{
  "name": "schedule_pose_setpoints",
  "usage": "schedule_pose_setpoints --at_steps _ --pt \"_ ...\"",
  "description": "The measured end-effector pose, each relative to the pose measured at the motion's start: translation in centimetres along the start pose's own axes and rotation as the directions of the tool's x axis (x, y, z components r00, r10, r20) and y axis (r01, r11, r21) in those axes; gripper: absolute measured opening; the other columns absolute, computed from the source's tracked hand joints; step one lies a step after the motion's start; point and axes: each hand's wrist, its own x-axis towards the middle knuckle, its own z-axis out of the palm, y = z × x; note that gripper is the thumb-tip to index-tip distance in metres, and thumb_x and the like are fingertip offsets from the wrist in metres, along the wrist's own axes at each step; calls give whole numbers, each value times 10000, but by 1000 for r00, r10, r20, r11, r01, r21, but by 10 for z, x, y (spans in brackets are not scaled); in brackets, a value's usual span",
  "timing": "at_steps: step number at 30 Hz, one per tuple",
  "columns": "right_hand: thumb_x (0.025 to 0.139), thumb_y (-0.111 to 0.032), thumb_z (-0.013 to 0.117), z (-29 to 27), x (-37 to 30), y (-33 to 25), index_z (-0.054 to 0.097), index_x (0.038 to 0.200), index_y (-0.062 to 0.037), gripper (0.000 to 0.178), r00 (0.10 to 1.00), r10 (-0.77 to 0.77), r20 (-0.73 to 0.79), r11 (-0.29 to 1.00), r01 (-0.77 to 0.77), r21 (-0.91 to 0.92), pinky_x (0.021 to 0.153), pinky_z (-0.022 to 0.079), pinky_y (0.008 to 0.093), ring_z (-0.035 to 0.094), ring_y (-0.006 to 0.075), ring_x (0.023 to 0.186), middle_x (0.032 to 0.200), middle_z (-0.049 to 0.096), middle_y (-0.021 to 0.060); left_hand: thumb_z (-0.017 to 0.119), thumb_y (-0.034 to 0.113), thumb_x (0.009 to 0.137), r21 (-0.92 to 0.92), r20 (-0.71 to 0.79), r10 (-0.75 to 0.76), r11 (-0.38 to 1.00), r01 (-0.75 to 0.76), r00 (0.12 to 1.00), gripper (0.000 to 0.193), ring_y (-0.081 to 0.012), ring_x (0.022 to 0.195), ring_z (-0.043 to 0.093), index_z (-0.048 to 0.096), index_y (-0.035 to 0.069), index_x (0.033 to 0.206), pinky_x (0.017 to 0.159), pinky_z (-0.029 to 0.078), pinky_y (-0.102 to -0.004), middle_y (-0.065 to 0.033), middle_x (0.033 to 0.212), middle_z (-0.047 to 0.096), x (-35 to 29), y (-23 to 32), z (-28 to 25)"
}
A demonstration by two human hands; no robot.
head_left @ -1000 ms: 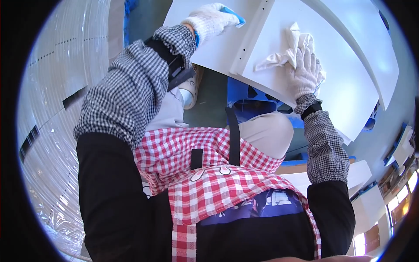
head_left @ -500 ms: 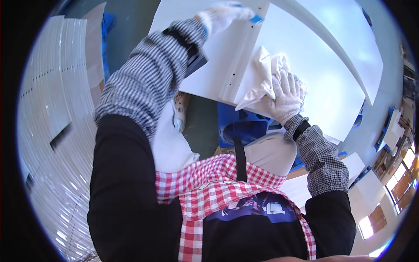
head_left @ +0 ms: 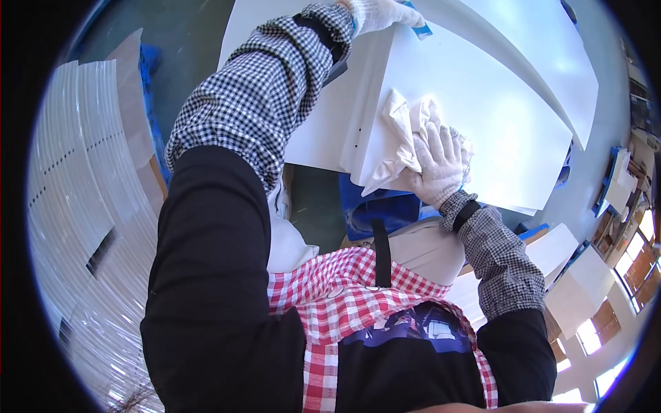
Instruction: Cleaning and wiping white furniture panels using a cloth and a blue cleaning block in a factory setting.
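Observation:
At the top of the head view, my gloved left hand reaches far out over the white sheet. Its fingers are closed on a small flat blue tool, whose exact kind I cannot make out. My right hand, also in a white knit glove, lies flat with its fingers outstretched on a crumpled white cloth. That cloth rests near the close edge of a large glossy white sheet. A raised strip with small dark holes runs along the sheet, left of the cloth.
Behind, another white sheet has a curved edge. Blue supports show under the near edge. Stacked translucent panels stand on my left. Boards and blue racks line the right side.
My left hand has moved right and farther out with the blue tool. My right hand stays flat on the cloth; the whole view has shifted slightly.

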Motion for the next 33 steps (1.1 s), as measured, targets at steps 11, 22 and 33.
schedule_pose_setpoints --at_steps 11,22,33 --pt "660 -234 667 -14 9 -20 593 1303 -89 664 999 -32 -10 999 32 25 1154 251 657 399 492 1369 1450 476 233 729 235 915 28 -270 38 999 -31 962 316 -145 1070 607 689 64 1178 1009 439 -299 -46 1096 691 -33 -28 -20" --pt "828 -425 639 5 4 -25 531 1399 -131 651 997 -77 -18 967 70 -244 1160 214 643 363 496 1389 1481 445 211 730 171 910 -252 -216 67 960 -122 974 307 -127 1023 615 655 62 1187 950 479 -282 -34 1067 675 -165 -137 5" --pt "841 -415 646 -3 1 -33 501 1430 -117 675 998 -67 -19 972 61 -227 1177 204 625 354 459 1411 1502 436 189 714 150 890 138 -144 116 986 -96 983 271 -152 995 596 640 52 1132 932 486 -312 -37 1061 640 -212 -108 43"
